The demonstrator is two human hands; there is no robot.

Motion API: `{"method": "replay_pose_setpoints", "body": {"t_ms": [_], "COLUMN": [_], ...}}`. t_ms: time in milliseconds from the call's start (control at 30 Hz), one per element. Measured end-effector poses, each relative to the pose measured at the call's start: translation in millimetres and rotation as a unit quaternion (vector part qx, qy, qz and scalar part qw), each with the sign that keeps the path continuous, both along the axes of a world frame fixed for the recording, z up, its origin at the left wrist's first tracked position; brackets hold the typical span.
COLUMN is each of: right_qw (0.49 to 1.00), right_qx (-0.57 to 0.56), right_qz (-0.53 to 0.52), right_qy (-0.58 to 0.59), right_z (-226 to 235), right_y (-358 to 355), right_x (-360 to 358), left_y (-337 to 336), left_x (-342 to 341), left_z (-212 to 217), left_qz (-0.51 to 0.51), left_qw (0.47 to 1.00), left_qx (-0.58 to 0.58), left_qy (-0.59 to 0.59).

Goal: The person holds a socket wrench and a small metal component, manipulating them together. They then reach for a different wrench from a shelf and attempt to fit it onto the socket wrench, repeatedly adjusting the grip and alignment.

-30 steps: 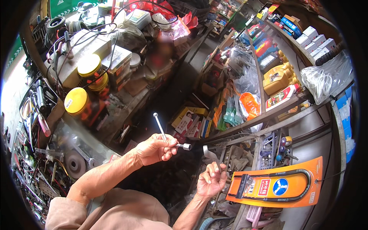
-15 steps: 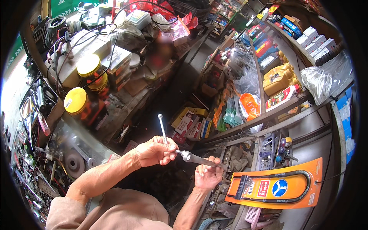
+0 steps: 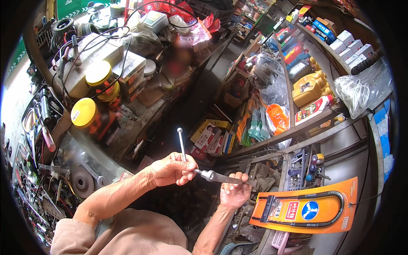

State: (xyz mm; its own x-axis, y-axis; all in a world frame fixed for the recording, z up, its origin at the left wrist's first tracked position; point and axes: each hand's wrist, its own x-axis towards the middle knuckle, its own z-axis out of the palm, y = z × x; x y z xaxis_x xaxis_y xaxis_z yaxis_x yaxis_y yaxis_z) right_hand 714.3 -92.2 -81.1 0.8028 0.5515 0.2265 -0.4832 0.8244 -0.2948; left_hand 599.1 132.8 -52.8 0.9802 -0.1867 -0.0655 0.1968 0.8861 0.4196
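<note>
— Cluttered workshop all round: shelves (image 3: 314,127) of bottles and boxes on the right, a worktop (image 3: 127,123) crowded with yellow-lidded jars (image 3: 83,112) on the left, and both hands meeting mid-air in the middle.

— What's the left hand (image 3: 172,170) got?

— It's closed around an L-shaped metal wrench (image 3: 199,170). One leg, a thin rod (image 3: 181,143), stands almost upright above the knuckles; the other leg runs nearly level to the right and ends in a socket head (image 3: 209,175).

— And the right hand (image 3: 234,192)?

— Lower and to the right, fingers curled around a dark bar-like piece (image 3: 229,180) that meets the socket head. Whether that piece is seated inside the socket, I can't tell.

— So the line that matters?

— The level leg, running left to right and dipping slightly. Both hands sit on that one axis, left at the bend, right at the far end, socket between them and a touch closer to the left.

— Anything close by?

— An orange card with a black lock (image 3: 308,208), just right of the right hand, not touching.
</note>
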Motion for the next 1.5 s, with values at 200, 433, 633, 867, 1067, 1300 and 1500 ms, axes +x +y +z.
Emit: {"method": "replay_pose_setpoints", "body": {"t_ms": [200, 433, 633, 867, 1067, 1300, 1500], "right_qw": [1.0, 0.999, 0.999, 0.998, 0.991, 0.972, 0.835], "right_qx": [-0.016, -0.013, -0.023, -0.035, -0.091, -0.177, -0.364], "right_qz": [0.004, 0.022, 0.009, 0.006, -0.052, -0.152, -0.349], "right_qy": [0.005, -0.028, -0.023, 0.049, 0.084, 0.007, -0.222], "right_z": [5.8, 9.2, 9.1, 2.7, 8.6, 10.5, 23.5], "right_y": [-2.2, -3.8, -10.2, -6.1, 3.1, 3.5, 6.0], "right_x": [0.0, 0.7, -0.1, -24.9, -45.8, -56.3, -73.1], "left_y": [0.1, 0.3, -0.2, 0.5, 7.2, 8.9, 8.2], "left_x": [-0.3, -2.6, -1.6, -1.0, 0.8, -1.4, 2.2], "left_z": [2.2, 3.2, 1.7, -5.7, -5.9, 0.8, -5.6], "left_qz": [-0.001, -0.029, -0.013, 0.043, 0.085, 0.067, 0.107], "left_qw": [1.0, 1.0, 1.0, 0.998, 0.993, 0.995, 0.988], "left_qx": [0.003, 0.01, 0.016, -0.054, -0.071, -0.046, -0.018], "left_qy": [-0.001, -0.002, -0.006, 0.003, 0.046, 0.056, 0.107]}}
